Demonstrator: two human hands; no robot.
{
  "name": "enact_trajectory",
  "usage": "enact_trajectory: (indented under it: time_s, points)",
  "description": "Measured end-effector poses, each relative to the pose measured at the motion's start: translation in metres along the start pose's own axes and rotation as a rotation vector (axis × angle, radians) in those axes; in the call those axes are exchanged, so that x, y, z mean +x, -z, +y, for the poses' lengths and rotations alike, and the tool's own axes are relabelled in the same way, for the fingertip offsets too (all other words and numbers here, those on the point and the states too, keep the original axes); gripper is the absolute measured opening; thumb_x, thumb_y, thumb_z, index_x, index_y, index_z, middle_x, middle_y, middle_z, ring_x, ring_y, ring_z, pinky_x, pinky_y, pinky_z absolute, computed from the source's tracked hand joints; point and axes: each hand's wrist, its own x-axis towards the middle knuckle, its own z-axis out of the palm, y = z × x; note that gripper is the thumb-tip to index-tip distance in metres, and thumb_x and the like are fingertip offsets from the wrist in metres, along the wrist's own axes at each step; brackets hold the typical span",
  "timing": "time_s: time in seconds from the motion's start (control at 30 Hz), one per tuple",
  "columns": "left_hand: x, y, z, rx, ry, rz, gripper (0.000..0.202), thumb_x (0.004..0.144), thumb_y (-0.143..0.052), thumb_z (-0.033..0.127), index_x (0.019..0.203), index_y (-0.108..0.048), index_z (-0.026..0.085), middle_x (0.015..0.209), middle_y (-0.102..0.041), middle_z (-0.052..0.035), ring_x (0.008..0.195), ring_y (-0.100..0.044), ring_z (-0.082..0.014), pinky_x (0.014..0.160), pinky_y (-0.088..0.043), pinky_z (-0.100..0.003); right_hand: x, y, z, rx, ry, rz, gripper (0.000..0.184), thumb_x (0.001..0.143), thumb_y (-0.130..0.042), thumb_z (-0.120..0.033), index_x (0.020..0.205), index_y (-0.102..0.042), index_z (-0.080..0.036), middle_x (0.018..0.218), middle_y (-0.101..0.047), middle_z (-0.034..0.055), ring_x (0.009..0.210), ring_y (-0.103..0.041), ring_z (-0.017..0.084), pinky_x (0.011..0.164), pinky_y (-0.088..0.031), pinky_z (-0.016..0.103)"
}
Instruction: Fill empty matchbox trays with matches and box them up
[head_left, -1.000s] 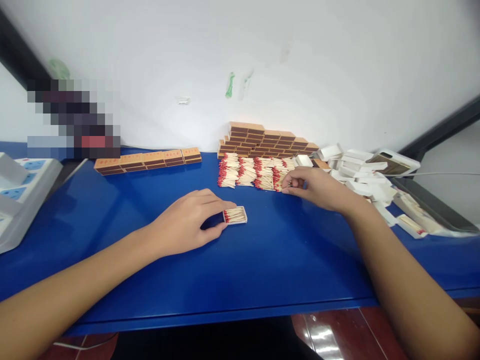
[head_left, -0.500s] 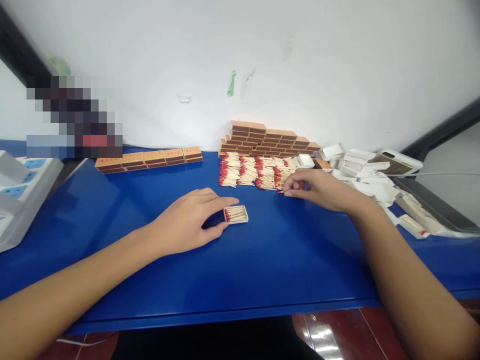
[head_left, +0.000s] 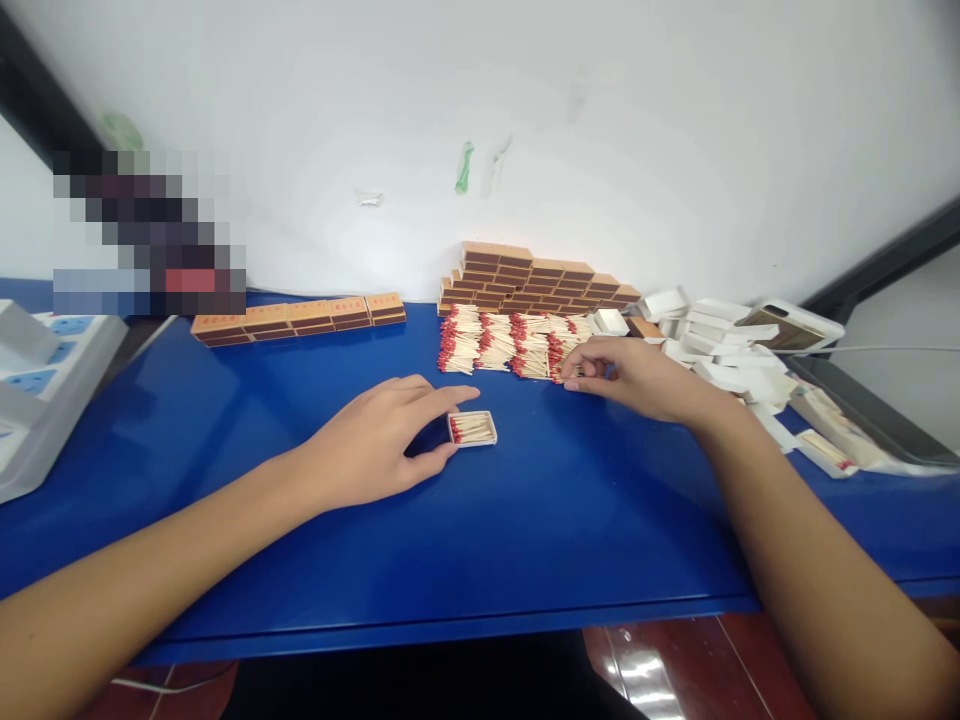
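Matchbox tray (head_left: 480,443), at the frame's centre, is lying on the blue tabletop (head_left: 525,540), holding red-headed matches (head_left: 471,430). I am seeing the left hand (head_left: 382,440) bracing its left end between thumb and another finger; the index finger, against the rim a second ago, is now stretching clear, loosening that hold. Right of centre, the right hand (head_left: 634,378) is pressing its fingertips together at the match piles (head_left: 459,340), slightly farther left than half a second ago; whether they are pinching a match, I cannot tell.
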Motion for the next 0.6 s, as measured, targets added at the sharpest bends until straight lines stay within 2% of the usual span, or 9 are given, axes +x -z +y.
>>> enact_trajectory:
  time_s: [0.17,0.37,0.47,0.6]
  points:
    - [0.0,0.0,0.001,-0.003,0.008,-0.012,0.055,0.103,-0.063,0.033,0.156,-0.055,0.025,0.121,-0.074,-0.0086,0.107,-0.07,-0.0263,0.095,-0.06,-0.044,0.001,-0.001,0.0,-0.007,-0.009,-0.046,0.034,0.097,-0.063,-0.056,0.093,-0.079,-0.025,0.079,-0.069,0.0038,0.072,-0.058,0.021,0.065,-0.043,0.033]
    - [0.0,0.001,0.001,-0.007,0.017,-0.014,0.057,0.103,-0.064,0.033,0.158,-0.052,0.027,0.121,-0.075,-0.0079,0.11,-0.07,-0.0258,0.098,-0.059,-0.043,0.0,-0.001,-0.001,-0.039,-0.068,-0.072,0.039,0.096,-0.063,-0.061,0.089,-0.073,-0.024,0.076,-0.068,0.0035,0.067,-0.058,0.02,0.061,-0.041,0.033]
    - [0.0,0.0,0.001,-0.014,0.024,-0.004,0.06,0.102,-0.064,0.033,0.16,-0.048,0.028,0.122,-0.077,-0.0068,0.113,-0.07,-0.0265,0.099,-0.059,-0.043,0.0,-0.003,-0.02,0.006,-0.03,-0.04,0.039,0.099,-0.063,-0.061,0.088,-0.07,-0.024,0.078,-0.067,0.0039,0.069,-0.057,0.02,0.062,-0.042,0.033]
    - [0.001,-0.001,0.002,-0.031,0.024,0.008,0.064,0.101,-0.066,0.032,0.161,-0.044,0.029,0.126,-0.077,-0.0049,0.117,-0.07,-0.0267,0.102,-0.058,-0.043,0.0,-0.019,-0.067,0.179,0.076,0.07,0.03,0.102,-0.065,-0.051,0.089,-0.067,-0.024,0.081,-0.064,0.0027,0.073,-0.055,0.019,0.066,-0.044,0.033]
